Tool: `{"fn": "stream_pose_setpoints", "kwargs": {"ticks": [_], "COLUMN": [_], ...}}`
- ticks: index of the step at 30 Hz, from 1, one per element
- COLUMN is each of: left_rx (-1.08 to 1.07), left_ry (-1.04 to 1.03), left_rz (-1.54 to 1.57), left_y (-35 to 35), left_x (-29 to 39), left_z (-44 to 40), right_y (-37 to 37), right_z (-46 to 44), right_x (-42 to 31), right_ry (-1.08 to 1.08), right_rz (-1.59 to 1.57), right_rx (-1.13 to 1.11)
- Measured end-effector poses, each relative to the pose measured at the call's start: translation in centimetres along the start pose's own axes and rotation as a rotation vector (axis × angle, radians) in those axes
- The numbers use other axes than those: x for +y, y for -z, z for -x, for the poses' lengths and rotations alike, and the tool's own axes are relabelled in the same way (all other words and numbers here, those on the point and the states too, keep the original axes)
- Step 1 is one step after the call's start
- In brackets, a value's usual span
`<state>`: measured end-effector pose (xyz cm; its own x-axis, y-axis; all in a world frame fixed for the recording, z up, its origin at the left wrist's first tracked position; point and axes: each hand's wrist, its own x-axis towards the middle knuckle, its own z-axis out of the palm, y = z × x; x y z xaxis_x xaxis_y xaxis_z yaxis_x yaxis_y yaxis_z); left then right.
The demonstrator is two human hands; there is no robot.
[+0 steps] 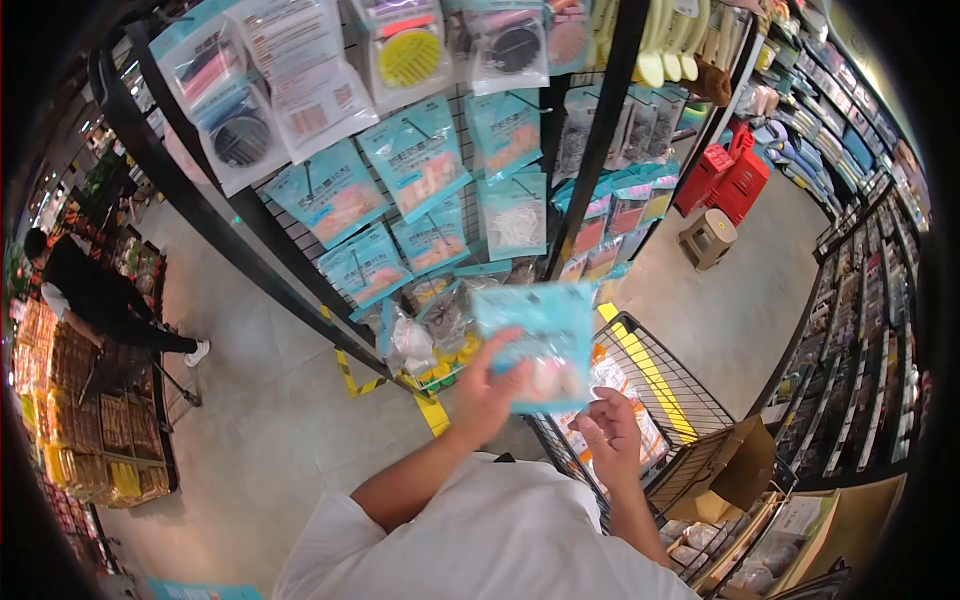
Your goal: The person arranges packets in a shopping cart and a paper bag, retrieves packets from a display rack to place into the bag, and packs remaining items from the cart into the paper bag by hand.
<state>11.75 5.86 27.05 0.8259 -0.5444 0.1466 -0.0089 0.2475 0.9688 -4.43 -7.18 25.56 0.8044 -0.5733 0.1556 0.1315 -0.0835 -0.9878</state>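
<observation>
My left hand grips a light-blue plastic packet by its left side, thumb across the front. Small pale and pinkish pieces show through the packet's clear lower window; its print is blurred. Just below the packet's right corner is my right hand, fingers loosely curled and apart, with nothing visible in it. Similar blue packets hang on hooks from the black wire rack in front of me. Under my hands stands a black wire shopping cart with white-and-orange packaging inside.
An open cardboard box sits at the cart's near right end. Red plastic baskets and a beige stool stand on the floor beyond. Stocked shelves line the right. A person in dark clothes is by goods at left.
</observation>
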Motion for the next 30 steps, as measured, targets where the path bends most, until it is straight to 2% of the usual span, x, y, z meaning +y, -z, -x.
{"fn": "stream_pose_setpoints", "kwargs": {"ticks": [1, 3, 8, 10, 17, 20, 23, 25, 27, 30], "left_rx": [0.095, 0.302, 0.529, 0.52, 0.545, 0.587, 0.658, 0.683, 0.699, 0.84], "left_ry": [-0.006, -0.3, -0.497, -0.533, -0.567, -0.587, -0.603, -0.554, -0.568, -0.53], "left_rz": [-0.033, -0.287, -0.333, -0.309, -0.349, -0.463, -0.745, -0.832, -0.906, -1.032], "left_y": [1.5, 4.7, 10.2, 11.5, 13.2, 13.2, 14.3, 14.3, 15.3, 15.9], "left_x": [1.2, 3.0, 7.6, 8.0, 8.0, 8.2, 7.5, 8.0, 7.7, 7.2], "left_z": [-0.9, -3.0, -6.6, -7.2, -7.8, -8.1, -9.6, -10.6, -12.2, -14.6], "right_y": [0.3, 0.0, -0.4, -0.7, -1.2, -1.1, -0.3, 0.8, 2.2, 6.4], "right_z": [0.1, 0.3, 0.5, 0.6, 0.7, 0.6, 0.4, 0.5, 0.5, 0.7], "right_x": [0.2, 0.3, 1.8, 2.4, 2.3, 1.9, 2.2, 2.7, 3.2, 4.6], "right_ry": [-0.018, -0.042, -0.15, -0.173, -0.201, -0.197, -0.213, -0.218, -0.201, -0.19], "right_rz": [0.024, 0.07, 0.004, -0.008, 0.004, -0.012, 0.006, 0.033, 0.064, 0.102], "right_rx": [-0.006, 0.034, 0.08, 0.052, 0.014, 0.048, 0.043, 0.046, 0.061, 0.176]}}
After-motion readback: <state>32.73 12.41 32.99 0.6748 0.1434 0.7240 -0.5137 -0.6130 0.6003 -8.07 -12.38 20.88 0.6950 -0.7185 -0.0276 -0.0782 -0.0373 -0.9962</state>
